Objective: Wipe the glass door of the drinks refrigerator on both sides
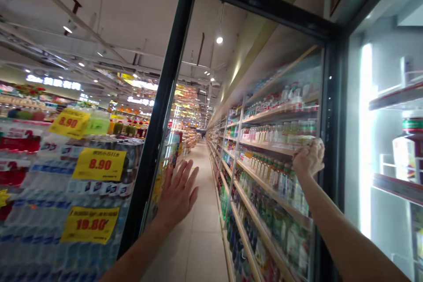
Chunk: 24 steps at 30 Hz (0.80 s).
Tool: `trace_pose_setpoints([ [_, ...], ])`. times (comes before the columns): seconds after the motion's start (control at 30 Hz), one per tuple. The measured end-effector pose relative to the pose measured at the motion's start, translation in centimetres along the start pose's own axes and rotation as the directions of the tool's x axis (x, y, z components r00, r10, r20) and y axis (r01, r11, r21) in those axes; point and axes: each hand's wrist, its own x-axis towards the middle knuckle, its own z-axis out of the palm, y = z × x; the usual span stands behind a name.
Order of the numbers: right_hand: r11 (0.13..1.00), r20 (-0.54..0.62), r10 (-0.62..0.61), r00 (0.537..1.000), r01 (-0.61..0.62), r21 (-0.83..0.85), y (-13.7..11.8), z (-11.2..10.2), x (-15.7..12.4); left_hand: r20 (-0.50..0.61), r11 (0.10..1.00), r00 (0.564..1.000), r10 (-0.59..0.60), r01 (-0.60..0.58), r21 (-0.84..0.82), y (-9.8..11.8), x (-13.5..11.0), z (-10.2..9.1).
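A glass cooler door with a black frame stands swung open in front of me. My left hand lies flat against its glass near the free edge, fingers spread and holding nothing. My right hand is curled on the door near its hinge side, fingers bent against the frame; I cannot make out anything held in it. Through the glass I see an aisle and long shelves of bottled drinks.
The lit cooler interior is at the right, with a red-capped bottle on a shelf. At the left stand stacked packs of water bottles with yellow price tags. A tiled aisle runs ahead.
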Motion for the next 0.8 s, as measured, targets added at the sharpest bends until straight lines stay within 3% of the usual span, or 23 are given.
trace_pose_setpoints([
  [0.07, 0.997, 0.025, -0.071, 0.997, 0.071, 0.019, -1.4, 0.4, -0.7, -0.011, 1.0, 1.0, -0.007, 0.006, -0.02, 0.0, -0.1, 0.3],
  [0.13, 0.959, 0.08, -0.283, 0.956, 0.28, 0.049, -3.5, 1.1, -3.2, -0.009, 0.998, 1.0, -0.017, 0.016, -0.053, -0.1, -0.3, 0.6],
  [0.2, 0.822, 0.127, -0.57, 0.812, 0.561, 0.102, -5.3, 1.9, -6.3, -0.005, 0.996, 1.0, -0.028, 0.027, -0.079, -0.3, -0.4, 0.8],
  [0.27, 0.624, 0.155, -0.781, 0.606, 0.768, 0.142, -6.0, 2.2, -8.6, 0.003, 0.995, 0.999, -0.032, 0.032, -0.092, -0.4, -0.5, 1.0],
  [0.3, 0.558, 0.163, -0.828, 0.536, 0.817, 0.147, -5.8, 2.2, -9.1, 0.008, 0.995, 0.999, -0.033, 0.034, -0.094, -0.5, -0.5, 1.0],
  [0.33, 0.539, 0.166, -0.84, 0.517, 0.831, 0.137, -5.3, 2.2, -9.1, 0.011, 0.995, 0.999, -0.036, 0.037, -0.093, -0.5, -0.5, 1.1],
  [0.37, 0.577, 0.16, -0.814, 0.559, 0.809, 0.112, -4.5, 2.0, -8.5, 0.011, 0.995, 0.999, -0.037, 0.038, -0.092, -0.5, -0.6, 1.1],
  [0.47, 0.862, 0.059, -0.507, 0.86, 0.506, 0.021, -2.2, 1.8, -4.7, -0.001, 0.996, 0.999, -0.033, 0.033, -0.085, -0.5, -0.5, 1.1],
  [0.5, 0.925, 0.014, -0.379, 0.925, 0.379, 0.011, -1.9, 1.8, -3.5, -0.006, 0.996, 0.999, -0.034, 0.033, -0.084, -0.4, -0.5, 1.1],
  [0.57, 0.967, -0.028, -0.253, 0.967, 0.254, 0.015, -2.3, 1.9, -2.4, -0.012, 0.996, 0.999, -0.037, 0.036, -0.083, -0.3, -0.5, 1.2],
  [0.6, 0.959, -0.015, -0.282, 0.959, 0.282, 0.022, -3.0, 2.0, -2.7, -0.015, 0.996, 0.999, -0.038, 0.036, -0.084, -0.3, -0.5, 1.2],
  [0.67, 0.882, 0.059, -0.471, 0.88, 0.469, 0.044, -5.2, 2.2, -5.0, -0.024, 0.997, 0.999, -0.03, 0.028, -0.073, -0.4, -0.5, 1.2],
  [0.7, 0.804, 0.104, -0.595, 0.797, 0.591, 0.067, -6.3, 2.2, -6.6, -0.026, 0.998, 1.0, -0.014, 0.013, -0.062, -0.5, -0.5, 1.2],
  [0.73, 0.705, 0.146, -0.708, 0.691, 0.703, 0.095, -7.3, 2.3, -8.3, -0.024, 0.999, 1.0, 0.003, -0.004, -0.048, -0.6, -0.5, 1.2],
  [0.8, 0.461, 0.218, -0.88, 0.422, 0.869, 0.179, -8.5, 2.2, -11.0, -0.015, 0.999, 0.999, 0.029, -0.03, -0.023, -0.9, -0.5, 1.2],
])
